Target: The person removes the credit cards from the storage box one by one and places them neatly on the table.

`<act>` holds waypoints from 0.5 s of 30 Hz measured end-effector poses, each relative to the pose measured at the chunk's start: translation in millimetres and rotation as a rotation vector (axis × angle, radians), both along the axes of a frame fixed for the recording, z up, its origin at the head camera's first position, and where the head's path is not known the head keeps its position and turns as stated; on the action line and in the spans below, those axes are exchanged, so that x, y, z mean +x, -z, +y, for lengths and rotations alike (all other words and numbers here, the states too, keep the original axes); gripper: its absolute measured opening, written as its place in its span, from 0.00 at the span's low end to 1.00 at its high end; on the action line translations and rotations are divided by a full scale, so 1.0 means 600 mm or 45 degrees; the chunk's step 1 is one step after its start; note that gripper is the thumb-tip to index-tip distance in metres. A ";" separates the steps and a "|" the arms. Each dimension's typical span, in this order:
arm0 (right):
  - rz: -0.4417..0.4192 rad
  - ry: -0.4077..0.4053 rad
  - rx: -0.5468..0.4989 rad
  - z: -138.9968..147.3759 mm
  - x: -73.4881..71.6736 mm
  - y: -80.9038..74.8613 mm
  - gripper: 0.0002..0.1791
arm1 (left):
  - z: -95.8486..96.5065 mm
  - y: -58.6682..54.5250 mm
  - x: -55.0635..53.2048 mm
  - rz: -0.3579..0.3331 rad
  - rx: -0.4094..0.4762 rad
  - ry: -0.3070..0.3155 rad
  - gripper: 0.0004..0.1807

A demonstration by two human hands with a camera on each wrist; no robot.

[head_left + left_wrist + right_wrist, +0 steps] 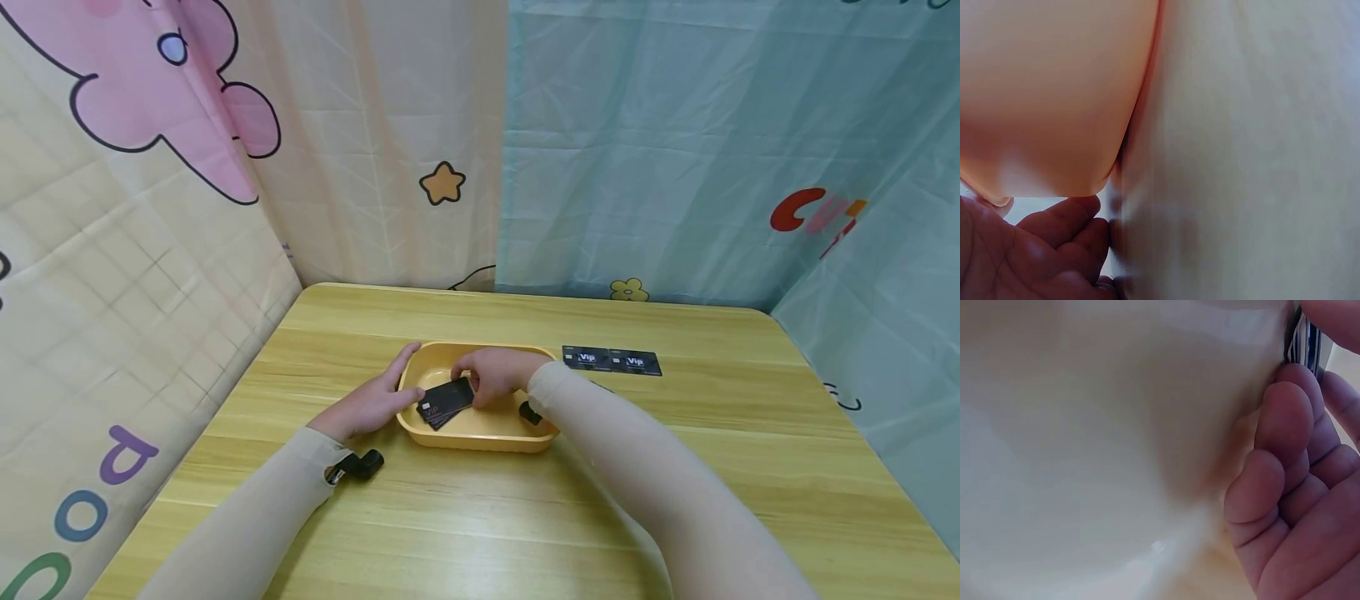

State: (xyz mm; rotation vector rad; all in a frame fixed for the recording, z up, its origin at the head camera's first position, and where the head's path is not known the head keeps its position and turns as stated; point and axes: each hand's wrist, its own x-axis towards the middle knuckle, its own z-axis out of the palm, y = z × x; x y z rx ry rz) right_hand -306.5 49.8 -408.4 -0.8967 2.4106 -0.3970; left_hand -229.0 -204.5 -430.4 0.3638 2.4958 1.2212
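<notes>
A shallow yellow plastic basin (pixel 480 443) sits mid-table. Black VIP cards (pixel 446 402) lie overlapping, slightly fanned, in its left half. My right hand (pixel 498 373) reaches into the basin from the right and pinches a small stack of cards (pixel 1302 340) between thumb and fingers, seen edge-on in the right wrist view. My left hand (pixel 371 404) holds the basin's left end, thumb over the rim and the other fingers along the outer wall. In the left wrist view those fingers (pixel 1066 228) lie against the basin's wall (pixel 1054 112).
Two black VIP cards, one (pixel 587 358) beside the other (pixel 636 362), lie flat on the wooden table (pixel 465 517) behind and right of the basin. A dark edge (pixel 602 386) shows beside the right sleeve. Printed curtains (pixel 390 150) hang around the table's back and sides.
</notes>
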 end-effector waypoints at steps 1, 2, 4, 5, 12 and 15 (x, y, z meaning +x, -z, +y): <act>-0.007 0.002 -0.004 0.000 0.000 0.000 0.31 | 0.000 0.000 0.000 -0.003 0.005 0.000 0.46; -0.016 0.005 -0.009 0.000 0.000 0.001 0.31 | 0.000 0.000 0.000 -0.005 0.009 -0.001 0.46; -0.027 0.010 -0.021 0.000 0.000 0.001 0.31 | 0.001 0.001 0.000 -0.011 0.017 -0.002 0.47; -0.028 0.009 -0.025 0.000 0.000 0.001 0.31 | 0.001 0.001 -0.001 -0.014 0.020 -0.002 0.47; -0.033 0.021 -0.052 0.000 0.003 -0.003 0.31 | 0.001 0.001 -0.001 -0.019 0.026 -0.004 0.47; -0.040 0.032 -0.057 -0.001 0.004 -0.004 0.31 | 0.001 0.001 -0.001 -0.017 0.019 -0.005 0.47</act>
